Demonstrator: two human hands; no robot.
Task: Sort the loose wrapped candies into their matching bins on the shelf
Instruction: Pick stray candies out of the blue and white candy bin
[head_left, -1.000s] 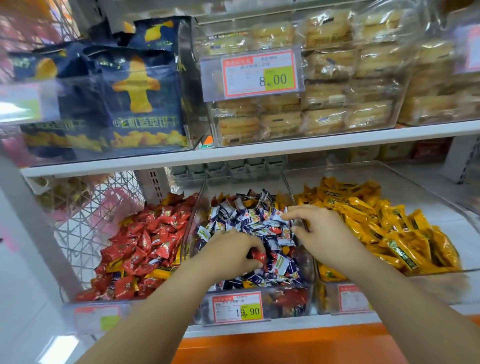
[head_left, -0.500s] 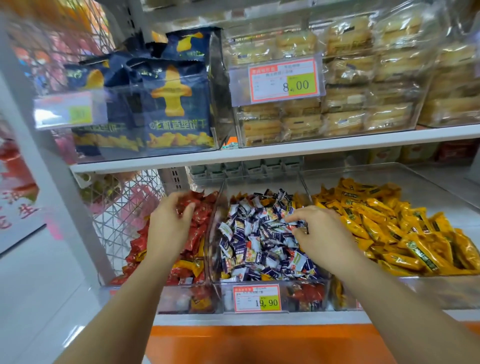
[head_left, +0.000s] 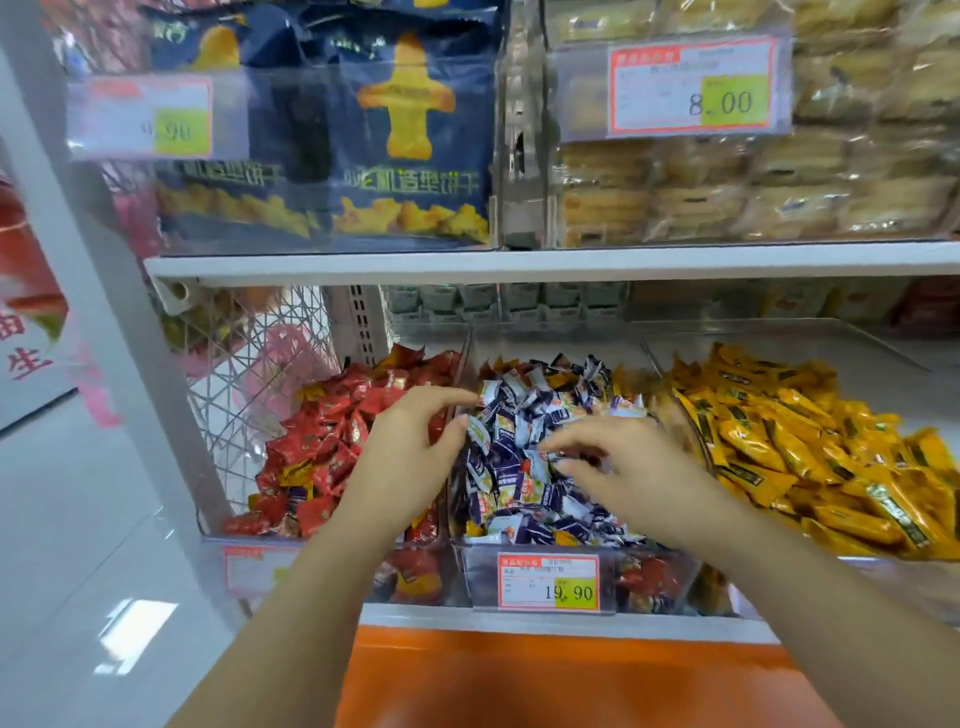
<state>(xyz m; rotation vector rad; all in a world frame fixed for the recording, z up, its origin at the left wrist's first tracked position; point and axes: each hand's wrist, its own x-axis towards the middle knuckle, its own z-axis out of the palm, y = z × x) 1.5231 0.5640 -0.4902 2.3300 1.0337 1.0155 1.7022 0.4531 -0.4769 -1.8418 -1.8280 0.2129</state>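
Blue-and-white wrapped candies (head_left: 524, 457) heaped in the clear middle bin (head_left: 480, 574) on the lower shelf (head_left: 519, 621), with a few yellow ones mixed in. Left grip (head_left: 405, 462) right over the divider between that bin and the red one. Fingers loose and a bit spread, thumb and forefinger apart, tips just beside the blue heap, nothing held. Right grip (head_left: 628, 467) low over the same heap, fingers curled down onto the wrappers. Way too blurry to say whether pinching a candy or only touching, so can't tell there. Something dark red under those fingers, can't make out what.

Red candies (head_left: 322, 447) in the left bin (head_left: 322, 566), some yellow strays near the front. Yellow-orange candies (head_left: 810, 447) in the right bin (head_left: 852, 358). More red wrappers showing through the middle bin's front wall, just beside the 19.90 price tag (head_left: 548, 582).

Upper shelf (head_left: 519, 262) above: dark blue biscuit bags (head_left: 410, 156) on the left, clear-wrapped cakes (head_left: 779, 197) on the right behind an 8.00 price tag (head_left: 691, 85). Orange panel (head_left: 519, 675) under the lower shelf edge.
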